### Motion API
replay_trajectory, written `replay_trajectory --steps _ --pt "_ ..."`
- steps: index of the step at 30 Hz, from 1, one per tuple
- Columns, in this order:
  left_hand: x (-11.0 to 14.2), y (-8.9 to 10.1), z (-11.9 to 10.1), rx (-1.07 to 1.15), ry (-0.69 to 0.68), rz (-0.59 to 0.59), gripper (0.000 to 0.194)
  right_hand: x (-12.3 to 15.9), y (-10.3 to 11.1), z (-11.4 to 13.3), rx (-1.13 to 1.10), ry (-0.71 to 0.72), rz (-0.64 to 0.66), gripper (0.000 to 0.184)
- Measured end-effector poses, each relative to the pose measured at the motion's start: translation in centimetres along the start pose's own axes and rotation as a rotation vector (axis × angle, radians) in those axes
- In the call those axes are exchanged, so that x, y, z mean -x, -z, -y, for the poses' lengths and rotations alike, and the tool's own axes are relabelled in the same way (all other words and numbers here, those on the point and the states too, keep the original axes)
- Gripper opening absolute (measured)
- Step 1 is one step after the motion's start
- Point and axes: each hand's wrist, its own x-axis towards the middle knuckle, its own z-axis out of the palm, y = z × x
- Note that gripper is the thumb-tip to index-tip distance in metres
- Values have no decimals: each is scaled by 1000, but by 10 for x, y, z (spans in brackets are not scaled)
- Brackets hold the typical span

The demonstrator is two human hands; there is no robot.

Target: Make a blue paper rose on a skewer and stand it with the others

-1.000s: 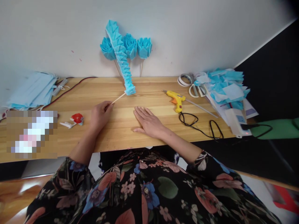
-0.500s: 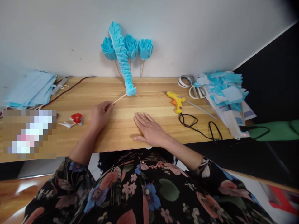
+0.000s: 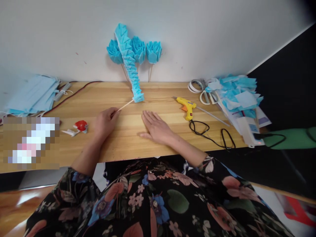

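My left hand (image 3: 107, 123) is closed on a thin wooden stick (image 3: 125, 105). At the stick's far end is a long strip of pleated light-blue fabric (image 3: 129, 61), which stretches up and away, its upper part in front of the wall. Behind that strip, three blue fabric flowers (image 3: 153, 52) on thin stems lean against the wall. My right hand (image 3: 156, 128) is flat, palm down on the wooden table (image 3: 128, 141), fingers stretched out and holding nothing. To its right lies a yellow glue gun (image 3: 186, 107) with a glue stick in its back.
Blue face masks (image 3: 34, 93) are stacked at the left. A red wrapper (image 3: 81, 125) lies near my left forearm. On the right are a tape roll (image 3: 196, 86), white-handled scissors (image 3: 208, 97), cut blue fabric pieces (image 3: 239, 92), a white power strip (image 3: 248, 131) and a black cord (image 3: 202, 133).
My right hand has slid a little forward and to the left over the table. My left hand, the stick and the pleated strip have stayed nearly still.
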Motion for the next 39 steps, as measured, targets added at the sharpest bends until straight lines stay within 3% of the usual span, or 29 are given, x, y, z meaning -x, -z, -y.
replay_trajectory --steps 4,7,14,19,21,23,27,29,32,36,39 --pt "0 -1 1 14 -3 2 31 35 -19 24 17 127 -19 100" --pt "-1 -1 2 10 -27 -2 29 34 -24 21 16 135 -44 97" --pt "1 0 6 12 -32 -17 29 -16 -3 -35 8 -40 -98 83" --pt "0 0 6 23 -9 -5 29 3 12 -77 35 -235 -107 90" --pt "0 0 6 33 -4 1 30 14 8 -72 14 -258 -119 94" --pt "-1 0 5 44 -1 1 30 20 -2 -51 -24 -227 -119 97" --pt "-1 -1 3 46 2 -7 28 20 -24 13 -72 -30 -74 106" --pt "-1 -1 3 43 4 -8 29 18 -27 30 -80 65 -72 105" --pt "0 0 2 24 17 -4 30 11 -16 17 -83 142 -51 95" --pt "0 1 1 -39 31 3 31 -5 5 -23 -17 -124 -58 93" --pt "0 1 1 -41 37 15 33 -4 0 -15 -5 -73 -32 100"
